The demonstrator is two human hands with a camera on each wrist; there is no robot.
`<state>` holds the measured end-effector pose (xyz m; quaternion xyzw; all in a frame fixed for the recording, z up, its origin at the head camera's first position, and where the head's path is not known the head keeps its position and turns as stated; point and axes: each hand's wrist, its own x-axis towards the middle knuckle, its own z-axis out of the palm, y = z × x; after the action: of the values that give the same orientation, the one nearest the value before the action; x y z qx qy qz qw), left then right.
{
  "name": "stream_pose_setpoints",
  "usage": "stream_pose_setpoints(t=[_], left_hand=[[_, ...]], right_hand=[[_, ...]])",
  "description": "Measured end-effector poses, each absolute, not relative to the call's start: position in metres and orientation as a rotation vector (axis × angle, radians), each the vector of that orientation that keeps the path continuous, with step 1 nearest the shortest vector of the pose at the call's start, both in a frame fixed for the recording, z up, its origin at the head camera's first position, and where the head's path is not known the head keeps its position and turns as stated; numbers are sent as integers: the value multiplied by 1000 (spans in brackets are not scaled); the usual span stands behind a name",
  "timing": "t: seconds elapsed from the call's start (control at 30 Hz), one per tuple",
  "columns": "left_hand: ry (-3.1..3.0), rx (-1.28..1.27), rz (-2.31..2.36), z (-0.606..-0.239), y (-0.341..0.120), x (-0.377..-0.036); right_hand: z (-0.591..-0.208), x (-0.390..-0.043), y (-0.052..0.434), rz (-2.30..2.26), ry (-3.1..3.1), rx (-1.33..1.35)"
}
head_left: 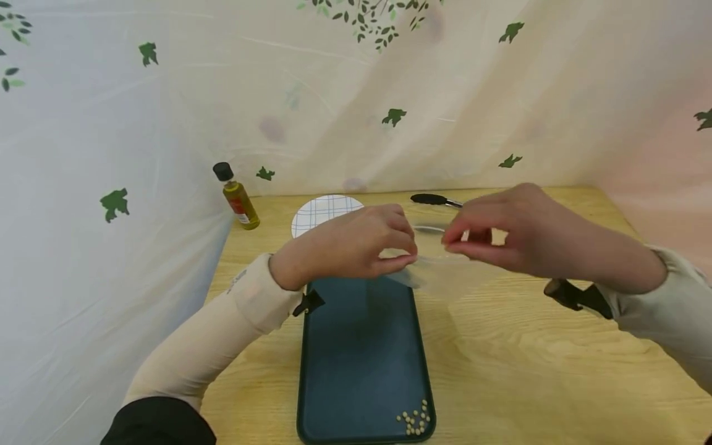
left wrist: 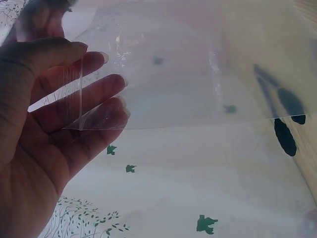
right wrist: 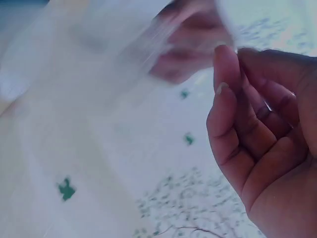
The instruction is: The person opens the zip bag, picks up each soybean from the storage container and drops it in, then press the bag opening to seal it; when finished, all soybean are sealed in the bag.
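A clear zip bag [head_left: 453, 278] hangs between my two hands above the table, its zip strip showing in the left wrist view. My left hand [head_left: 369, 241] pinches the bag [left wrist: 168, 64] near the zip between thumb and fingers, with the other fingers spread behind the film. At the other end of the opening, the thumb and fingertip of my right hand [head_left: 517, 232] pinch the bag's edge [right wrist: 99, 64]. Below my left hand lies a dark blue tray [head_left: 361, 346] with several small beige beans [head_left: 414, 423] in its near right corner.
An oil bottle [head_left: 241, 207] with a black cap stands at the back left. Beside it is a white round plate [head_left: 319, 213] with blue grid lines, partly behind my left hand. Tongs with black tips [head_left: 428, 199] lie at the back, near the printed curtain [head_left: 334, 142].
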<state>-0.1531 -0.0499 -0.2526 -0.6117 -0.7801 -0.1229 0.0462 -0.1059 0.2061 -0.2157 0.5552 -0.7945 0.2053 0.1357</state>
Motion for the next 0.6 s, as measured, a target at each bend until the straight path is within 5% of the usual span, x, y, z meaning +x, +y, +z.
stream_pose_setpoints(t=[0.6], left_hand=[[-2367, -1872, -418, -249, -47, -153]], right_hand=[[-225, -136, 202, 386, -2543, 1506]])
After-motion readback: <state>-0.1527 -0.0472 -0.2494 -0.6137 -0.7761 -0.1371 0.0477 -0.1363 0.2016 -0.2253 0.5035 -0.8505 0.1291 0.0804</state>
